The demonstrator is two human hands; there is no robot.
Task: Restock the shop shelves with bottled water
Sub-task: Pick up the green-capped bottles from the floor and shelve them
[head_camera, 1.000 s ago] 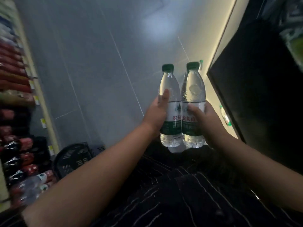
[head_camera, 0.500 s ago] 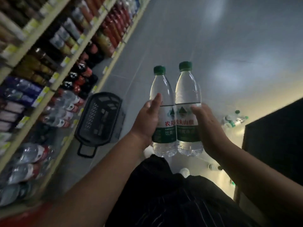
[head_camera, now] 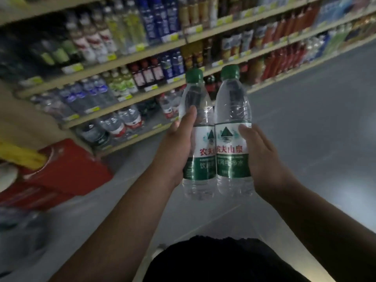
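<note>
Two clear water bottles with green caps and green-and-white labels stand upright side by side in front of me, touching each other. My left hand (head_camera: 175, 151) grips the left bottle (head_camera: 200, 139) from its left side, thumb up along the bottle. My right hand (head_camera: 262, 157) holds the right bottle (head_camera: 232, 139) from its right side, fingers wrapped behind it. Behind them run the shop shelves (head_camera: 130, 96), tilted in view and filled with bottled drinks, with water bottles on the lower rows.
Red drink cartons (head_camera: 67, 169) are stacked on the floor at the left. A yellow thing (head_camera: 20, 155) lies on top of them. Grey tiled floor (head_camera: 315, 119) stretches to the right along the shelving. My dark clothing (head_camera: 223, 261) fills the bottom centre.
The view has swung left: the shelves now fill the background where floor and a black basket were. Both hands still hold the two bottles together in front of me.
</note>
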